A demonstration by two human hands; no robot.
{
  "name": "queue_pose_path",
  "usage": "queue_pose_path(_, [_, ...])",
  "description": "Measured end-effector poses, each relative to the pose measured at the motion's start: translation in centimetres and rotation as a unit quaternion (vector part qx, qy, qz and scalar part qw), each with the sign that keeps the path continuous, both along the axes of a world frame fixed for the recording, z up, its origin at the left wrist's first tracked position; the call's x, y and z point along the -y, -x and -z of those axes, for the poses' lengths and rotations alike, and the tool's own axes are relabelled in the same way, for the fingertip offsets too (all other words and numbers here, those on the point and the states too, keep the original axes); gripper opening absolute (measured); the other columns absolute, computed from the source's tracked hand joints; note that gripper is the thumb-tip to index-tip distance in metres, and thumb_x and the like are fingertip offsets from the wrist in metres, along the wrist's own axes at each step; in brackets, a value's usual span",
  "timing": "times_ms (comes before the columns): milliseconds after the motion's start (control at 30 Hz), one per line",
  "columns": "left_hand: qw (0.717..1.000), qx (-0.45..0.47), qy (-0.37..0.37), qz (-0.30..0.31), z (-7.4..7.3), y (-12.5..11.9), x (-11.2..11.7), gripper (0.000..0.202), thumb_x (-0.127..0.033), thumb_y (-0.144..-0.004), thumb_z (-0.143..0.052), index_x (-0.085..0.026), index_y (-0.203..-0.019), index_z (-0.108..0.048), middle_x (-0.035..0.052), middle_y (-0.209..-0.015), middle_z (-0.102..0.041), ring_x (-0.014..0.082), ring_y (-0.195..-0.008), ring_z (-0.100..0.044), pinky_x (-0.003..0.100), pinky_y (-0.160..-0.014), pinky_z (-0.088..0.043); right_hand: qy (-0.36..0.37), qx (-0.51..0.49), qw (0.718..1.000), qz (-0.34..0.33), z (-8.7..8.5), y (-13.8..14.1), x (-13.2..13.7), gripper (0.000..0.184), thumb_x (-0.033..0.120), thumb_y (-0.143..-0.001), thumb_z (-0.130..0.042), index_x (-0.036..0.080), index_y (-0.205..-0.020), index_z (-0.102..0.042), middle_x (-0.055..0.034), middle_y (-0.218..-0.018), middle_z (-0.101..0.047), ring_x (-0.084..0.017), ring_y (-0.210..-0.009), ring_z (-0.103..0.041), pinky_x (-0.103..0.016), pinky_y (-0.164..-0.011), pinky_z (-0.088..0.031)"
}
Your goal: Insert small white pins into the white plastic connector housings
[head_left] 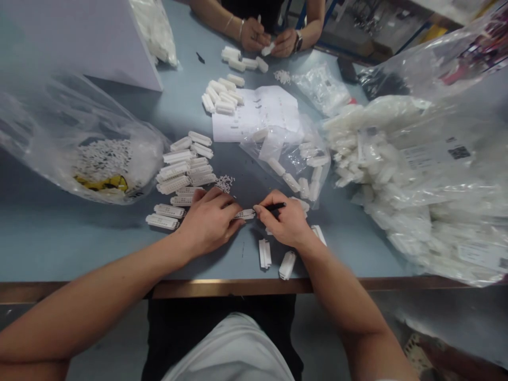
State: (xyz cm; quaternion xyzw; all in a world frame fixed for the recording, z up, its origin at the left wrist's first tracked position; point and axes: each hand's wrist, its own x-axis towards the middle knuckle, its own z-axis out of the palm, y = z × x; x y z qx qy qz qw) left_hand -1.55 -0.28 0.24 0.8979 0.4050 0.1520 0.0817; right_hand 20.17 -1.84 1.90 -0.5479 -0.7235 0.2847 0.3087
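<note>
My left hand (212, 218) rests on the table and grips the left end of a white plastic connector housing (245, 214) with rows of holes. A thin black pen-like tool (275, 207) is pinched in my right hand (288, 219), its tip close to the housing's right end. Just beyond my left hand lies a small heap of tiny white pieces (225, 183). Several similar housings (174, 170) are grouped left of that hand. Near my right wrist lie more white housings (287, 264), partly hidden by the arm.
An open clear bag (286, 159) holds several housings. At left stands a clear bag of tiny pieces (105, 159); large filled bags (428, 174) crowd the right. Printed paper (273, 108) lies mid-table. Across the table, a co-worker's hands (256, 36) hold a white part.
</note>
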Motion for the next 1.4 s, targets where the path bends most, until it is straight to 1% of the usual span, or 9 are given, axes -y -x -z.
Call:
queue_pose_path(133, [1.0,-0.005,-0.005,0.004,-0.02,0.03,0.0,0.018,-0.036,-0.095,-0.063,-0.021,-0.096,-0.074,0.0097,-0.101,-0.074,0.0331,-0.105,-0.061,0.051,-0.087,-0.044,0.01,0.003,1.0,-0.001,0.04,0.02,-0.08,0.019,0.034,-0.093,-0.061,0.022,-0.078,-0.06,0.0012,-0.068,-0.065,-0.013,-0.06,-0.058,-0.027,-0.06,-0.042])
queue_pose_path(333, [1.0,-0.001,-0.007,0.003,0.06,0.06,0.0,0.017,-0.035,-0.094,-0.064,-0.021,-0.096,-0.073,0.0085,-0.101,-0.074,0.0329,-0.105,-0.061,0.051,-0.085,-0.045,0.009,0.032,0.999,-0.01,0.29,0.06,-0.19,0.018,0.035,-0.093,-0.06,0.023,-0.08,-0.06,0.0001,-0.071,-0.067,-0.015,-0.064,-0.061,-0.027,-0.061,-0.042])
queue_pose_path(500, [1.0,-0.002,-0.002,0.002,0.08,0.05,-0.02,0.018,-0.035,-0.094,-0.064,-0.021,-0.097,-0.074,0.0097,-0.102,-0.074,0.0332,-0.106,-0.061,0.051,-0.087,-0.045,0.002,0.049,0.998,-0.029,0.39,0.11,-0.21,0.018,0.036,-0.094,-0.058,0.023,-0.082,-0.059,-0.0004,-0.07,-0.066,-0.016,-0.066,-0.062,-0.028,-0.062,-0.042])
queue_pose_path(733, [1.0,0.012,0.014,-0.004,0.07,0.03,0.01,0.017,-0.035,-0.093,-0.065,-0.022,-0.096,-0.075,0.0105,-0.1,-0.074,0.0333,-0.106,-0.061,0.052,-0.089,-0.045,0.012,0.001,1.0,0.013,0.17,0.09,0.08,0.02,0.037,-0.093,-0.06,0.023,-0.078,-0.06,0.0007,-0.068,-0.065,-0.014,-0.061,-0.059,-0.027,-0.06,-0.043])
queue_pose_path(900, [1.0,0.001,0.005,0.001,-0.02,0.05,0.02,0.018,-0.035,-0.095,-0.062,-0.022,-0.099,-0.074,0.0104,-0.103,-0.074,0.0333,-0.106,-0.06,0.051,-0.088,-0.044,0.011,-0.001,1.0,-0.001,-0.05,0.19,0.06,0.019,0.035,-0.093,-0.061,0.023,-0.078,-0.061,0.001,-0.07,-0.065,-0.013,-0.061,-0.058,-0.027,-0.061,-0.043])
queue_pose_path(1133, [1.0,0.002,0.01,-0.002,0.0,0.05,0.04,0.018,-0.035,-0.095,-0.063,-0.021,-0.098,-0.074,0.011,-0.103,-0.074,0.0333,-0.107,-0.06,0.051,-0.088,-0.044,0.013,0.015,1.0,-0.013,0.23,0.15,-0.02,0.017,0.034,-0.093,-0.06,0.023,-0.081,-0.061,0.0004,-0.073,-0.067,-0.014,-0.063,-0.06,-0.027,-0.062,-0.044])
queue_pose_path(1400, [1.0,-0.01,-0.003,-0.001,0.07,0.02,0.05,0.018,-0.035,-0.095,-0.063,-0.02,-0.096,-0.072,0.0094,-0.1,-0.074,0.0337,-0.105,-0.061,0.052,-0.086,-0.045,-0.002,0.049,0.998,-0.05,0.55,0.22,-0.21,0.017,0.035,-0.094,-0.056,0.023,-0.083,-0.057,-0.001,-0.072,-0.066,-0.016,-0.067,-0.062,-0.028,-0.063,-0.043])
